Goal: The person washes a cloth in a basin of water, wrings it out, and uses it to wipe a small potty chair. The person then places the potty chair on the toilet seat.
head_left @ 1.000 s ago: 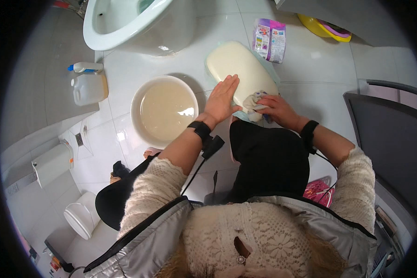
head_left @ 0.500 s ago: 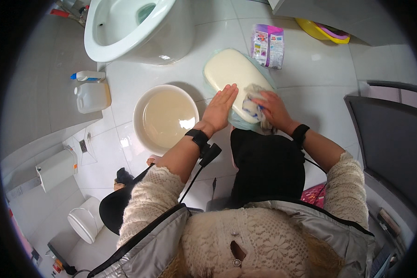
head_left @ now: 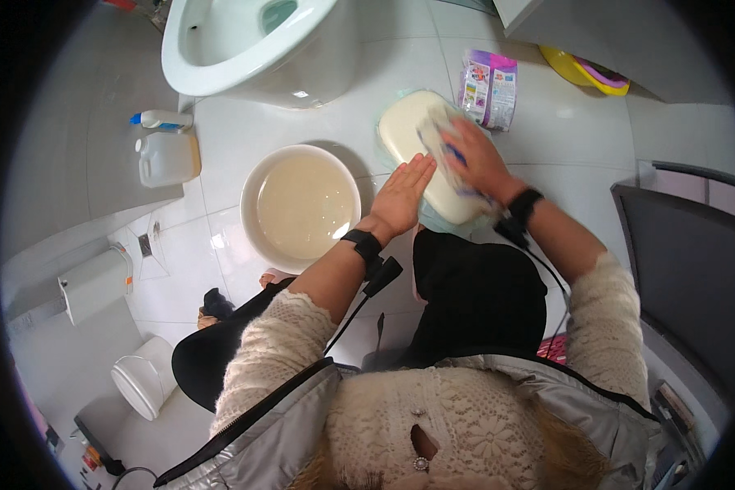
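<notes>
In front of me lies a smooth cream oblong piece (head_left: pixel 407 126) with rounded ends and a pale green, see-through border; I cannot tell its exact kind. My left hand (head_left: pixel 400 198) rests flat against its left side, fingers together and stretched out. With my right hand (head_left: pixel 480 163) I press a whitish cloth with blue marks (head_left: pixel 434 137) onto the top surface. Motion blurs the cloth and part of that hand. Left of the piece stands a round white basin (head_left: pixel 251 237) holding cloudy, pale yellowish water.
A white toilet (head_left: pixel 318 69) stands beyond the basin. A purple-and-white packet (head_left: pixel 488 90) lies behind the cream piece, with a yellow basin (head_left: pixel 565 69) farther right. At left are a jug (head_left: pixel 167 160), a bottle (head_left: pixel 165 120) and a white bucket (head_left: pixel 143 380).
My right hand and the cloth have slid away from me, from the piece's near right side to its far part. My left hand remains on the side. The whole view has shifted slightly.
</notes>
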The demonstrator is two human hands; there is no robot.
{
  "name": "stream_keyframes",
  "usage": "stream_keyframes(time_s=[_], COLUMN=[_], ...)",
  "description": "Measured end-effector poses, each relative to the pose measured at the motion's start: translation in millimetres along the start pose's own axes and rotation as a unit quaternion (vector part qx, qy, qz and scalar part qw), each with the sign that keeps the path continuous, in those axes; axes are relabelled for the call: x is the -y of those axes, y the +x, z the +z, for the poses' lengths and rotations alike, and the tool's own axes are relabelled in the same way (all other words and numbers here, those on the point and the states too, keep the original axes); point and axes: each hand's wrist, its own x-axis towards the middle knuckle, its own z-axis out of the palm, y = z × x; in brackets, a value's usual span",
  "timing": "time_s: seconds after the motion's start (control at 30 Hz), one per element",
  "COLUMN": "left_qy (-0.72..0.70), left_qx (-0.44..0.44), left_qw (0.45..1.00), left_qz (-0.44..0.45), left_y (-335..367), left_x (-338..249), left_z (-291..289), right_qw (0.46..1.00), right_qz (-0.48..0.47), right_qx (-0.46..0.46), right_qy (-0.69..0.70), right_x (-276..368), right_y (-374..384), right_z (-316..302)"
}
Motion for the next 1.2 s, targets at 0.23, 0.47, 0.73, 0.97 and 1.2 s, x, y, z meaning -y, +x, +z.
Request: stream_keyframes(time_s=[0.23,0.47,0.73,0.97,1.2], left_qy=[0.001,-0.008,0.009,0.015,-0.024], left_qx=[-0.033,0.090,-0.024,0.094,-0.017], left_qw=[0.999,0.995,1.000,0.994,1.000], left_qz=[0.010,-0.049,0.008,-0.048,0.003], left_y=[-2,-8,-4,2,1], left_x=[-5,1,-1,2,2], left_z=[0,-4,-3,-2,-3], right_qw=[0.998,0.951,0.996,0.997,0.977], right_qz=[0.041,-0.177,0.072,0.012,-0.155], right_qx=[-0.013,0.252,0.034,0.073,0.148], right_qy=[0.040,0.041,0.042,-0.029,-0.020], right_x=[5,58,-10,40,43], right_y=[36,121,113,-22,-94], right_z=[-3,54,27,-11,-2])
